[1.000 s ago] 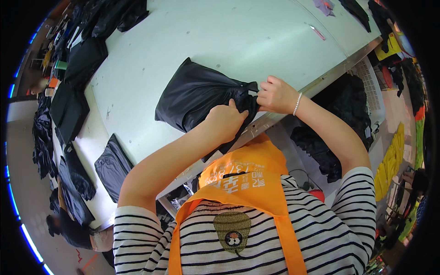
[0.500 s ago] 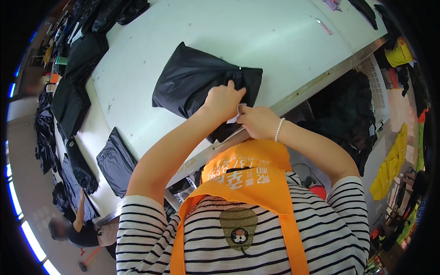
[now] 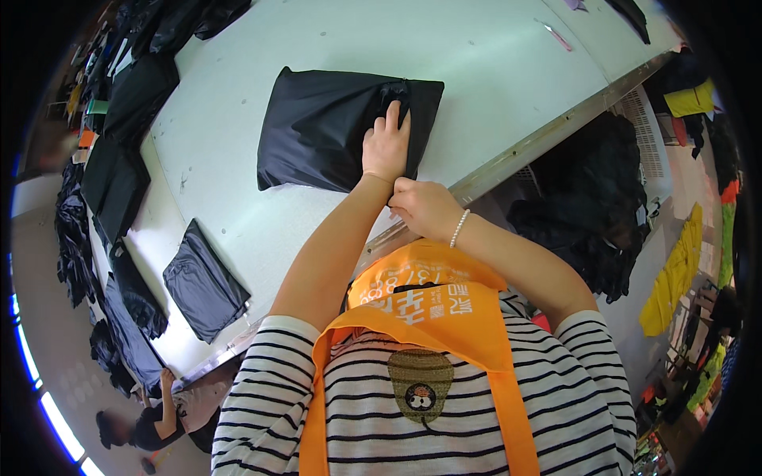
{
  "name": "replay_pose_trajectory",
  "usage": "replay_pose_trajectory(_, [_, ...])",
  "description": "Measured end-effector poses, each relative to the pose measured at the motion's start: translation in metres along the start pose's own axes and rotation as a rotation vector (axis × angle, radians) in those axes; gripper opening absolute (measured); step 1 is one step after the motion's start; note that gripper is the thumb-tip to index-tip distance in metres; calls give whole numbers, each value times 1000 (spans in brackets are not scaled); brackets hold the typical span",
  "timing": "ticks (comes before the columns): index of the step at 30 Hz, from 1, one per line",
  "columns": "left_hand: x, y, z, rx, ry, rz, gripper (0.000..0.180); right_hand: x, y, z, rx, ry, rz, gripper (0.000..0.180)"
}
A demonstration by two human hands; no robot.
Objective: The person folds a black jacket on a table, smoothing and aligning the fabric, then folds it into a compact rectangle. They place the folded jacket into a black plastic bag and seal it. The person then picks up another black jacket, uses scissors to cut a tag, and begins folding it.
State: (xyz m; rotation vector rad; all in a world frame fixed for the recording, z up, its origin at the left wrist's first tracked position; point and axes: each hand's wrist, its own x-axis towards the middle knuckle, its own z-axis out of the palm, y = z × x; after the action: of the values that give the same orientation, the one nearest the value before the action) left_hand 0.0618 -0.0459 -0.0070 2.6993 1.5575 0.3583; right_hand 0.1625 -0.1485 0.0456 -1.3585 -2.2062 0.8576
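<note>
Pale table (image 3: 492, 95) fills the upper view (clock taken from view centre). Black bag (image 3: 317, 127) lies on it between 11 and 12. Left hand (image 3: 385, 151), at 12: palm down on the bag's right end, fingers partly extended, pressing rather than clasping. Right hand (image 3: 429, 208), at 2: fingers curled nearly closed by the bag's near corner; cannot tell what they pinch. Pen-like tool (image 3: 558, 37) between 1 and 2; dark cloth (image 3: 587, 190) toward 3.

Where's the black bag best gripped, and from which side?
Probably pinch the black bag by its left edge, coming from the left: it lies flat on the table, that end is free, and the left hand and right hand occupy the other.
</note>
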Motion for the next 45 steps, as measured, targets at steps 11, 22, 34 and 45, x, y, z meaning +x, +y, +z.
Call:
replay_pose_trajectory(11, [-19,10,-26,-99,-287,315,65,-6,13,-35,26,-47,-44,6])
replay_pose_trajectory(22, [47,-13,-34,-264,-1,403,41,41,70,-39,-235,538,484,36])
replay_pose_trajectory(34, [70,-14,-8,-97,-327,357,38,93,94,-64,-428,264,421,15])
replay_pose_trajectory(45, [25,-26,-60,-342,-339,-68,27,90,91,-62,-370,285,524,13])
